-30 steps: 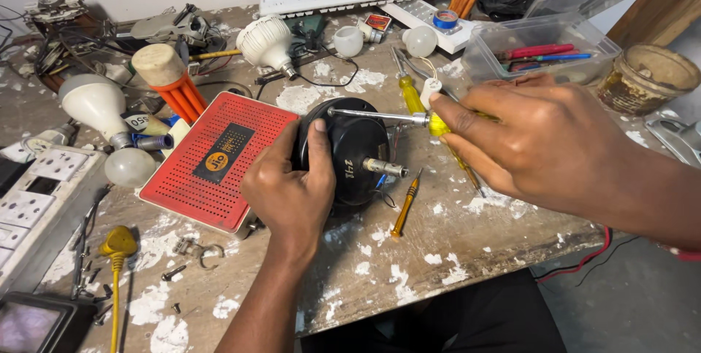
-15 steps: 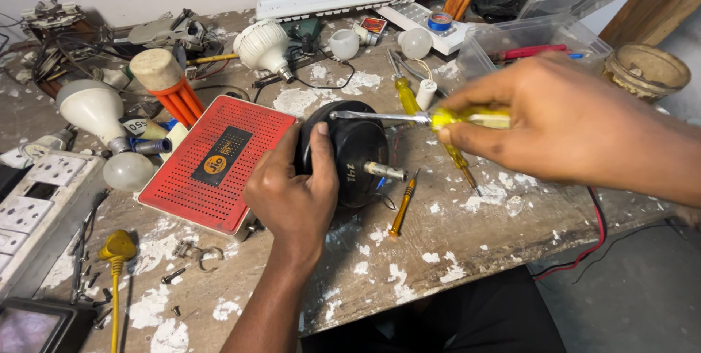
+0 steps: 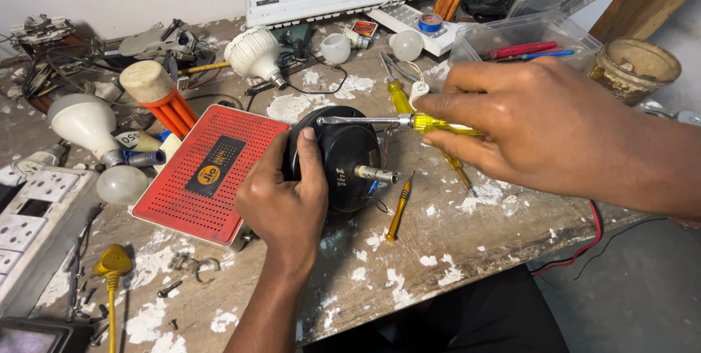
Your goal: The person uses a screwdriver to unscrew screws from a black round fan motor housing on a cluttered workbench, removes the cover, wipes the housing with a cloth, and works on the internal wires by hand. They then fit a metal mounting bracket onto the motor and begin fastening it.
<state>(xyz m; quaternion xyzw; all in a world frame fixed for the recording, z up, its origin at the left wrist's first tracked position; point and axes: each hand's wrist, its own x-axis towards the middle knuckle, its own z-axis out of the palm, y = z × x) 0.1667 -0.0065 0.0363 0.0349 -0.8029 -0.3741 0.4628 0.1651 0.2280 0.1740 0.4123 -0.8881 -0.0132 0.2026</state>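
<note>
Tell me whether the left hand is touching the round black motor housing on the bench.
Touching. The head view shows the left hand gripping the round black motor housing, its thumb and fingers pressed flat against the near rim with no gap.

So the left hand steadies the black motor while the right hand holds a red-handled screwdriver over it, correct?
Not quite: the screwdriver in the right hand has a yellow handle, not red, as the head view shows. The rest stands: the left hand steadies the black motor, and the screwdriver's shaft lies over its top.
</note>
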